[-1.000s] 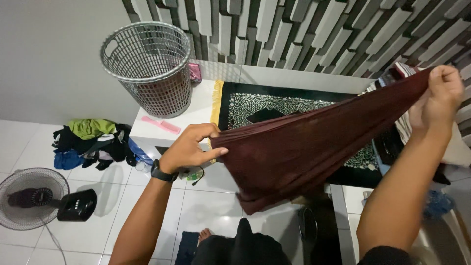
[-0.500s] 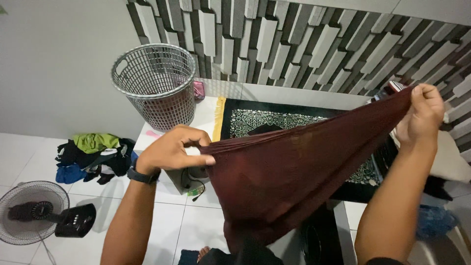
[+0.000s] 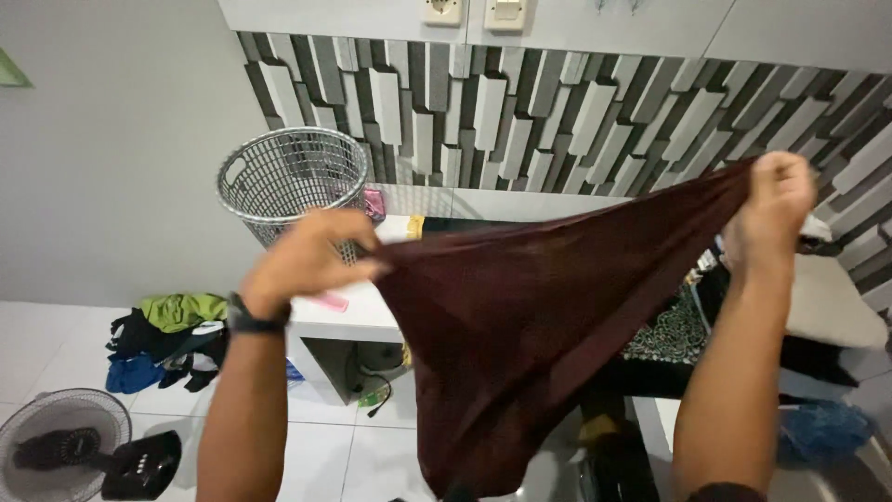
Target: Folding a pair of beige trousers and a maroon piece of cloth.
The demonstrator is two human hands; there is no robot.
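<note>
In front of the patterned wall, a dark red cloth (image 3: pixel 520 316) is held up and stretched between two raised hands. The left hand (image 3: pixel 307 256) is closed on the cloth's left corner, at about the height of the basket rim; a dark watch (image 3: pixel 249 319) sits on that wrist. The right hand (image 3: pixel 776 204) is clenched on the opposite corner, held higher and well apart from the left. The top edge of the cloth runs taut between them, and the rest hangs down to a narrow point near the bottom of the view.

Behind the left hand stands a grey mesh basket (image 3: pixel 279 177) on a white table (image 3: pixel 348 321). A pink comb (image 3: pixel 327 301) lies on that table, just below the hand. On the floor to the left lies a heap of clothes (image 3: pixel 163 339), with a fan (image 3: pixel 60 451) near it. A patterned mat (image 3: pixel 671 325) shows partly behind the cloth.
</note>
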